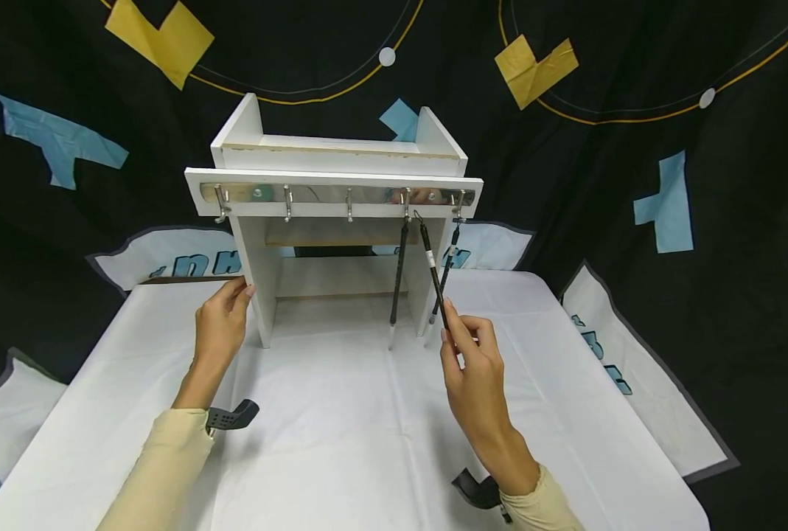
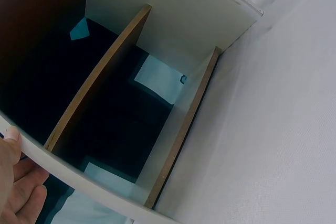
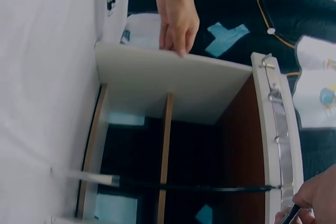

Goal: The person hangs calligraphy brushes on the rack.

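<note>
A white shelf unit [image 1: 254, 280] carries a metal rail with several hooks [image 1: 349, 205] across its upper front. My left hand [image 1: 221, 318] pinches the front edge of its left side panel, thumb on the inner face and fingers outside [image 2: 26, 195]. Between the thumb and fingers of my right hand [image 1: 476, 376] is a slim black stick [image 1: 430, 258] with a white band, tilted up toward the rail. Its wire loop is near the second hook from the right; contact cannot be told. Two similar black sticks [image 1: 399, 273] with pale lower tips hang from the two rightmost hooks.
The unit stands on a table with a white cloth [image 1: 327, 435]. An open tray-like top [image 1: 340, 158] sits above the rail, and inner boards [image 2: 100, 77] cross the unit. Behind hangs a black curtain [image 1: 586, 177] with blue and yellow tape.
</note>
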{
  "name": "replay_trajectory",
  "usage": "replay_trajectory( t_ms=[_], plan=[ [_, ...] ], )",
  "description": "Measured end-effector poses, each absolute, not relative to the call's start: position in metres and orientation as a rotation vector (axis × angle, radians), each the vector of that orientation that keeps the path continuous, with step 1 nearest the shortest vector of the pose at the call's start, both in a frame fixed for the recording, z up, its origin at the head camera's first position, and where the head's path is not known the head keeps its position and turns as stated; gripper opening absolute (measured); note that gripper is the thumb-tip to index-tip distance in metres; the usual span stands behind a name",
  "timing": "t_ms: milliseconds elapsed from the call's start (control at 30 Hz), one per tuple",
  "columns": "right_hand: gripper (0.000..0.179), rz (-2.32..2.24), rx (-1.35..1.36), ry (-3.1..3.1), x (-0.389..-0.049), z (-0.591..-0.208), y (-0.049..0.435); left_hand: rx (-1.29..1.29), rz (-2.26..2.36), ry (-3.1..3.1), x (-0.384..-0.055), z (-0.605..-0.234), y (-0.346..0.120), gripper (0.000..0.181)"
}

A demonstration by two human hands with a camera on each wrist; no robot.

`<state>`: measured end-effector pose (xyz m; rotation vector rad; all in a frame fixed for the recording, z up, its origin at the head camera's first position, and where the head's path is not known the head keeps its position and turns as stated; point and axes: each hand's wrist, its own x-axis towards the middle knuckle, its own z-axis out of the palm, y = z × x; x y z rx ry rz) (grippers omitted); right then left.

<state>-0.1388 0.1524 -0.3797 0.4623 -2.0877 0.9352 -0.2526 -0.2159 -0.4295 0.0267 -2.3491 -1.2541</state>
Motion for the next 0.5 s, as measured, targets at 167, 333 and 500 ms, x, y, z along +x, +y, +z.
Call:
replay_trajectory(
  t_ms=[167,333,500],
  plan=[
    [0.056,0.943,0.510,-2.080,-0.141,-0.379,0.140,0.017,-1.249,-2.350,-0.252,-0.429,-0.216,0.045],
    [0.055,0.952,0.541,-2.085,-0.144,-0.378,0.130,0.010,-1.248,-2.346,-0.252,-0.429,-0.216,0.045],
    [0.053,0.964,0.559,-2.117,-0.146,-0.377,0.121,0.026,-1.257,-2.355,-0.252,-0.430,-0.216,0.046]
  ],
)
